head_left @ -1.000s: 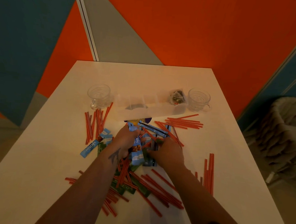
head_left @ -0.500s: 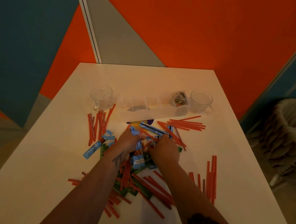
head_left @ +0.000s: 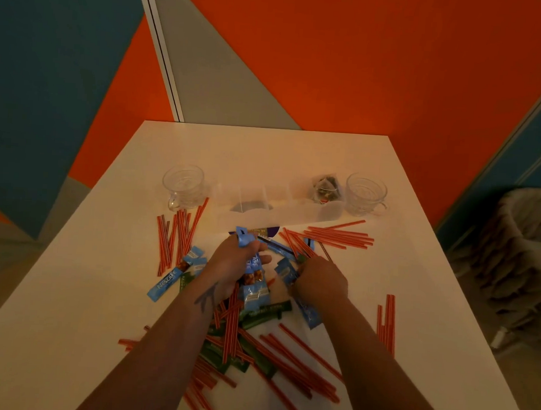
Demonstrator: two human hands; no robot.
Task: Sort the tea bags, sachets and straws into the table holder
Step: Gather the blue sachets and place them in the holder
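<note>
We judge the sort as barely begun. The translucent white plastic table holder stands across the far middle of the white counter, between two clear glass cups, one at its left end and one at its right. Only its right compartment shows contents: a clear-wrapped tea bag; a dark patch shows through a middle compartment, but we cannot tell what it is. The left hand has its grip clenched round a small bundle of pale blue paper coffee sachets, held just above the pile. The right hand has curled fingers down among the sachets and straws; we cannot tell what, if anything, its grip has caught. Left to do, nearly all: thin red plastic straws lie in loose groups left of the holder, right of it, by the right counter edge and crossed in the near heap. Dark green sachets sit tangled in that heap, and a lone blue Nescafé sachet lies apart at left.
</note>
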